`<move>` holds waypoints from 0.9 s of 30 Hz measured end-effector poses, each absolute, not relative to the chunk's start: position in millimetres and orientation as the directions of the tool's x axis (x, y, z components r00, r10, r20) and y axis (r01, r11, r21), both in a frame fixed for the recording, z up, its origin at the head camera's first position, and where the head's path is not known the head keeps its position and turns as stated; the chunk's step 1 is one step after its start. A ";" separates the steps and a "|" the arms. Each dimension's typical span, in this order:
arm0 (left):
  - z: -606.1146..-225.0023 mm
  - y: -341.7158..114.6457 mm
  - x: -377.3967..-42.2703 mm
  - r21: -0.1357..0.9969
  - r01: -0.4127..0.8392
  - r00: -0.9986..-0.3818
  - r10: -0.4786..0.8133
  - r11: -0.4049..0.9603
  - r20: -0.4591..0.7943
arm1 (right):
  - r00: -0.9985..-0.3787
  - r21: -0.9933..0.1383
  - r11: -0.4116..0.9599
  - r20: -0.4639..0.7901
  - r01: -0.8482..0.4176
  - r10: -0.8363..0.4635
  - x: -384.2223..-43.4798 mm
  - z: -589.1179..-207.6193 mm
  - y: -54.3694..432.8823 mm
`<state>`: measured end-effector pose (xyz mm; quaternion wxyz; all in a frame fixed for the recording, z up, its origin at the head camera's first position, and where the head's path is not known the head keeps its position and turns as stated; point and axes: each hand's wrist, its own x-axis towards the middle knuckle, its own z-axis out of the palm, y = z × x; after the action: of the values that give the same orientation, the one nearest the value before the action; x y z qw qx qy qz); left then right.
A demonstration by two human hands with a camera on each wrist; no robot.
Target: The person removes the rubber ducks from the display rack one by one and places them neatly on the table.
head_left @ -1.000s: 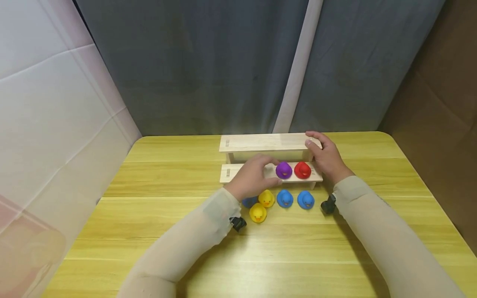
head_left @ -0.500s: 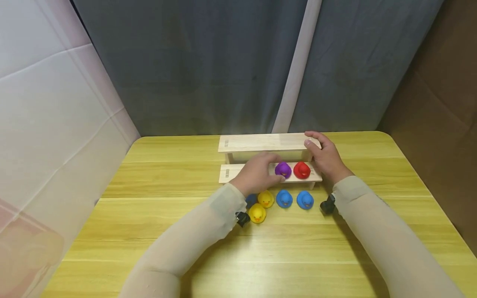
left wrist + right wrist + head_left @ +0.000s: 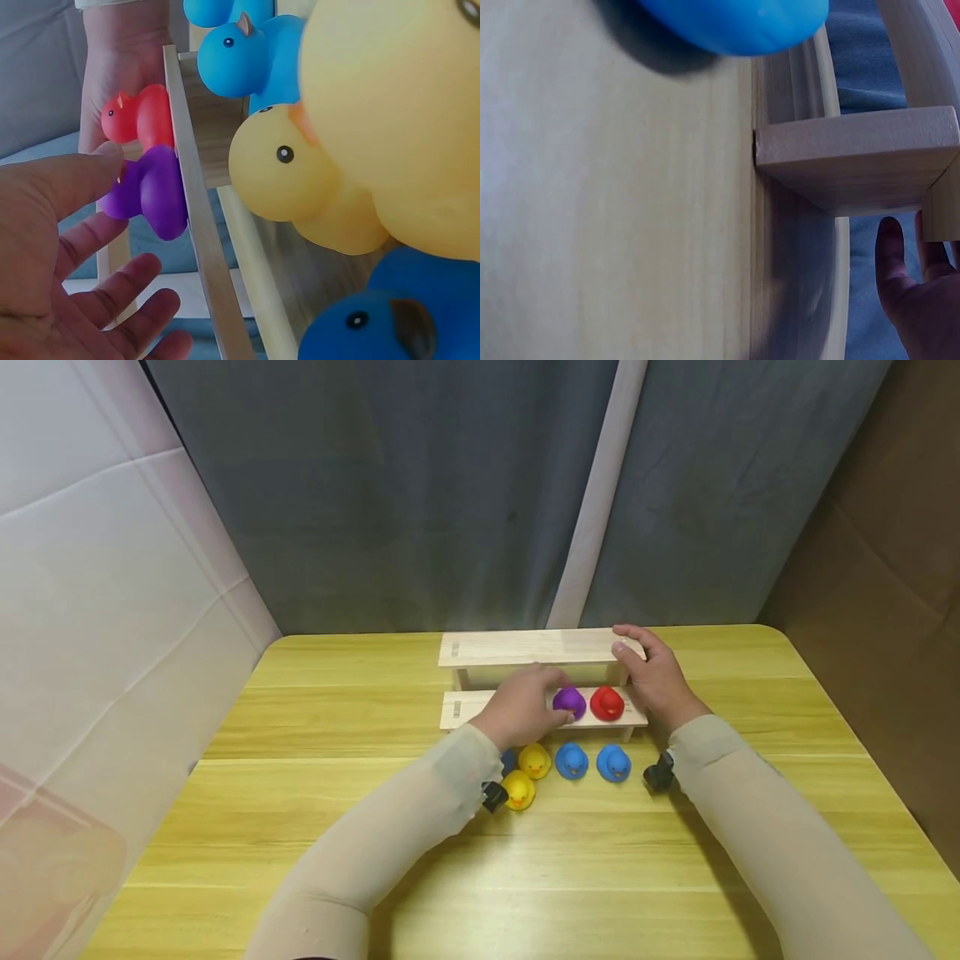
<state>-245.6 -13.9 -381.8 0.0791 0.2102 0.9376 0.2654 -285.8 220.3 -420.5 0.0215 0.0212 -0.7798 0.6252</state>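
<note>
A purple rubber duck [image 3: 569, 702] sits on the lower step of a two-tier wooden stand [image 3: 472, 703]. Thumb and index finger of my left hand [image 3: 525, 706] pinch it by the head, while the other fingers [image 3: 127, 289] spread loose. Touching the purple duck on its right is a red rubber duck [image 3: 154, 116]. My right hand [image 3: 660, 677] grips the right end of the stand's upper step [image 3: 532, 647], thumb in front and index finger behind. In the right wrist view, that hand [image 3: 922, 300] shows only partly, beside the stand's end.
Before the stand, on the wooden table [image 3: 570, 885], sit two blue ducks [image 3: 572, 761], two yellow ducks [image 3: 519, 790] and a darker blue duck [image 3: 360, 322], partly hidden by my left wrist in the head view. A grey curtain [image 3: 412, 510] hangs behind the table.
My left hand has shifted slightly right and closed in on the purple duck, its thumb now in front of it. The right hand stays in place on the stand.
</note>
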 end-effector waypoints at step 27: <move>-376.3 -18.4 -236.8 0.527 0.365 -0.894 0.447 0.767 -0.031 | -0.997 -0.970 0.231 0.070 -0.074 -0.024 -270.0 -400.2 214.5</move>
<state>-236.8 -18.4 -376.3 0.0774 0.2165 0.9369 0.2634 -270.0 214.5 -400.2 0.0202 0.0312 -0.7842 0.6194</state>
